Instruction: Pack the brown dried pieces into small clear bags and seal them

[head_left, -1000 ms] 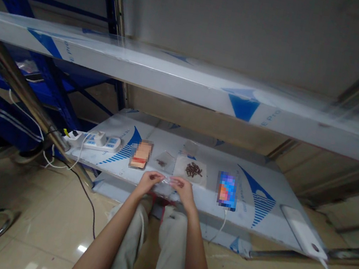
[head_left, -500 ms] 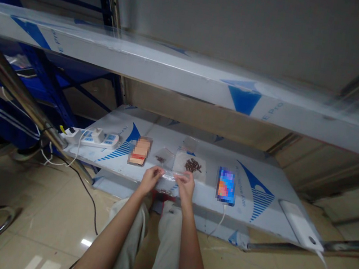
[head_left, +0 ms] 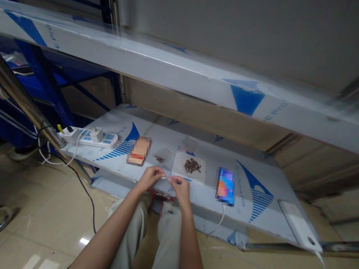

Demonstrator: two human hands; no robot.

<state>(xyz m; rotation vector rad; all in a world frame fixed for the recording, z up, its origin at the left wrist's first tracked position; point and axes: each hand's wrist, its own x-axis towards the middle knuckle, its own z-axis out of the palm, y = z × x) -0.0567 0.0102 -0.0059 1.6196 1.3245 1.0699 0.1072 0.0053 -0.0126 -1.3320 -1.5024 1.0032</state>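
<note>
My left hand (head_left: 150, 178) and my right hand (head_left: 181, 186) meet at the shelf's front edge, each with fingers pinched. Between them they hold the top of a small clear plastic bag (head_left: 165, 194), which hangs down and is hard to make out. Just beyond my fingers lies a clear bag (head_left: 164, 155) with a few small brown pieces in it. To its right, a pile of small dark brown pieces (head_left: 192, 166) rests on a white sheet or flat bag (head_left: 178, 171). Another clear bag (head_left: 190, 143) lies behind the pile.
A phone (head_left: 226, 186) with a white cable lies right of the pile, and a tan, blurred-out item (head_left: 139, 151) on the left. A power strip (head_left: 100, 138) sits at the shelf's left end, a white device (head_left: 300, 225) at its right. An upper shelf edge (head_left: 182, 76) crosses above.
My hands have come closer together, drawing the bag's stretched top edge into a short section between my fingertips. Things on the shelf stay where they were.
</note>
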